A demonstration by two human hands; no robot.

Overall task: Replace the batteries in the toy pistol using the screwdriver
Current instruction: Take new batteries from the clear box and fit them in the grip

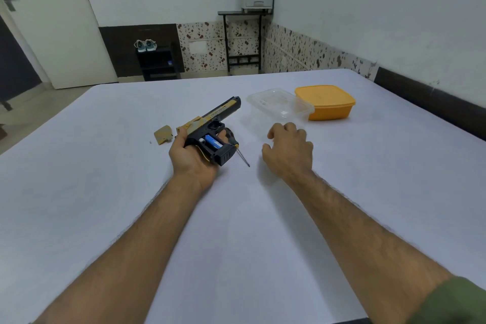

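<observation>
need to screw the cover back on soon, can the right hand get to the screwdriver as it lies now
Probably yes. The right hand hovers empty beside the screwdriver, whose tip lies bare on the sheet; only its handle is tucked behind the pistol in the left hand.

Black-gold toy pistol [215, 120] – grip open, blue battery [212, 141] inside; screwdriver [239, 151] beside.

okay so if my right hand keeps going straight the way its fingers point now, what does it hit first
Most likely the clear plastic container: the right hand hovers just short of it, knuckles aimed that way. The orange container sits beyond, further right. Depth is uncertain.
</observation>
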